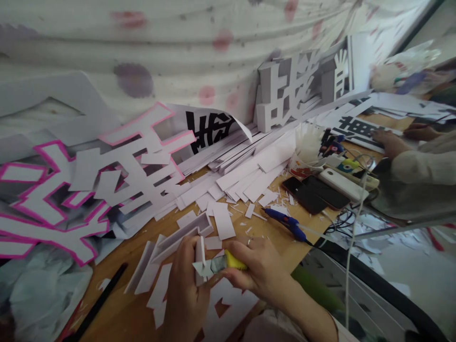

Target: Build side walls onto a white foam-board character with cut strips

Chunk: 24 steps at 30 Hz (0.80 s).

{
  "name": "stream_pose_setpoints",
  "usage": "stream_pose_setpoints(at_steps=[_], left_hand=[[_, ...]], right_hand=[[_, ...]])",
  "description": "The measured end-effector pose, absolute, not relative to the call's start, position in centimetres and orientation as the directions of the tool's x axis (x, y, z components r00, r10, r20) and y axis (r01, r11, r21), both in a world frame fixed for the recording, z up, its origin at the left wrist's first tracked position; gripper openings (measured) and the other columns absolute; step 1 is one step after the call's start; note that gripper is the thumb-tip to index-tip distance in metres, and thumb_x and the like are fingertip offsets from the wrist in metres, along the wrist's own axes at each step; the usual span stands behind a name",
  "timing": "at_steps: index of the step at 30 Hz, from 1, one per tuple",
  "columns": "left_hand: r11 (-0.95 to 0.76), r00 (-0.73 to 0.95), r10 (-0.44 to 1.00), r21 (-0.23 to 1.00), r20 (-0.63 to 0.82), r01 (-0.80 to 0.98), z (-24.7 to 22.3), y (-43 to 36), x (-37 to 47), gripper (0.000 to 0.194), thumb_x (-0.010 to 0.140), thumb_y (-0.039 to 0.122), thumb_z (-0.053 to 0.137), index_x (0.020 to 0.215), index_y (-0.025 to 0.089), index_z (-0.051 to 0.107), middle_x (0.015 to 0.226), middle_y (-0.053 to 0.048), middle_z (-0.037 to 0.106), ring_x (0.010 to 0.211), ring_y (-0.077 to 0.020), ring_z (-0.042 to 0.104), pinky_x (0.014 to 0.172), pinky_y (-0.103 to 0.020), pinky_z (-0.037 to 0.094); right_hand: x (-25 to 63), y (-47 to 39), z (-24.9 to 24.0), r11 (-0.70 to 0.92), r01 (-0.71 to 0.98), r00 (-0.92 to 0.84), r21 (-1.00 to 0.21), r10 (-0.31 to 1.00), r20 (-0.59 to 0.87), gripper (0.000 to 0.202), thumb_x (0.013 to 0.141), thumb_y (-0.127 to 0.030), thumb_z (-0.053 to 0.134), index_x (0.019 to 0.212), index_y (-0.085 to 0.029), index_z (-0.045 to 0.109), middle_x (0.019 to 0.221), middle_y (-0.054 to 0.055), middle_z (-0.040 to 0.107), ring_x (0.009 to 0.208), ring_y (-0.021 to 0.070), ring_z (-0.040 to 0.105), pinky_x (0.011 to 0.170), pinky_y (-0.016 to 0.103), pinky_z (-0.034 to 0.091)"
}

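Note:
Close in front of me, my left hand [188,285] is closed around a small white foam board piece [200,247], held upright. My right hand [256,263] grips a yellow utility knife [233,261], its blade pointing left and lying across the white piece. Whether the blade has cut in, I cannot tell. Just behind my left hand lies a white foam board channel [183,236] with raised sides. Under both hands rests a cut-out white sheet [231,304], partly hidden by them.
Pink-edged cut-out characters [53,209] lean at the left. A blue glue gun [287,222], dark phones [305,194] and a cup of glue sticks [308,154] stand at the right. White strips [256,166] and scraps cover the table's back. Another person's hand [388,142] rests on a printed sheet.

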<state>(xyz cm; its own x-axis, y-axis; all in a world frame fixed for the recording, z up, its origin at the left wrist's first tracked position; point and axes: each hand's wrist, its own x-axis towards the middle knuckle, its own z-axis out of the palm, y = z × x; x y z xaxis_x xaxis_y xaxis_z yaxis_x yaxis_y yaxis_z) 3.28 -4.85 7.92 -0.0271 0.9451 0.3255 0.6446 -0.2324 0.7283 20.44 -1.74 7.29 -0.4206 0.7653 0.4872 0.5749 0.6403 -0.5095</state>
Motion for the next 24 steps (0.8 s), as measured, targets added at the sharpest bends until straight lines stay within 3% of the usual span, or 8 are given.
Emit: stream_pose_setpoints(at_steps=[8,12,14,17,20,24], left_hand=[[-0.324,0.04,0.901,0.609,0.431,0.724,7.1,-5.1,3.1,0.021,0.097,0.019,0.044,0.117,0.024,0.05,0.104,-0.008,0.065,0.095,-0.0216,0.065,0.08,-0.034,0.052],[-0.281,0.014,0.923,0.651,0.384,0.705,7.6,-5.5,3.6,0.022,0.098,0.016,0.04,0.114,0.025,0.052,0.1,-0.006,0.063,0.096,-0.0201,0.063,0.079,-0.032,0.052],[-0.25,-0.012,0.935,0.684,0.354,0.686,7.8,-5.5,3.7,0.02,0.098,0.018,0.039,0.11,0.026,0.053,0.098,-0.005,0.062,0.091,-0.0201,0.062,0.074,-0.031,0.051],[-0.246,-0.025,0.937,0.71,0.349,0.66,7.8,-5.4,3.4,0.012,0.098,0.024,0.042,0.105,0.026,0.052,0.097,-0.004,0.061,0.088,-0.0208,0.061,0.071,-0.031,0.049],[-0.228,-0.057,0.943,0.764,0.327,0.604,7.8,-5.4,3.4,0.013,0.098,0.033,0.044,0.106,0.026,0.052,0.096,-0.004,0.06,0.092,-0.0224,0.06,0.076,-0.033,0.05],[-0.188,-0.116,0.945,0.802,0.304,0.567,8.0,-5.7,3.8,0.019,0.099,0.037,0.042,0.109,0.025,0.054,0.098,-0.006,0.061,0.097,-0.0236,0.061,0.082,-0.036,0.05]], right_hand=[[20.6,-0.8,7.3,0.626,0.602,-0.391,-0.495,0.772,0.501,0.069,0.101,-0.067,0.021,0.08,-0.019,0.065,0.056,-0.001,0.053,0.05,0.012,0.045,0.05,0.026,0.025],[21.1,0.4,7.1,0.553,0.658,-0.334,-0.511,0.822,0.461,0.068,0.102,-0.066,0.021,0.077,-0.019,0.063,0.054,-0.002,0.051,0.048,0.0115,0.044,0.05,0.026,0.023],[21.3,0.5,7.1,0.517,0.658,-0.304,-0.548,0.847,0.435,0.068,0.102,-0.065,0.02,0.075,-0.019,0.061,0.053,-0.002,0.05,0.048,0.0115,0.045,0.05,0.026,0.024],[21.2,-0.3,7.4,0.591,0.553,-0.366,-0.587,0.806,0.466,0.069,0.101,-0.067,0.02,0.078,-0.018,0.062,0.056,-0.002,0.052,0.05,0.0112,0.047,0.05,0.025,0.027],[20.7,-1.4,7.6,0.669,0.477,-0.431,-0.57,0.743,0.512,0.069,0.101,-0.068,0.021,0.079,-0.018,0.063,0.059,0.0,0.056,0.051,0.0112,0.047,0.051,0.026,0.028],[20.0,-1.6,7.3,0.679,0.506,-0.428,-0.533,0.733,0.528,0.07,0.101,-0.067,0.019,0.081,-0.018,0.064,0.061,0.001,0.059,0.052,0.0122,0.049,0.051,0.028,0.027]])
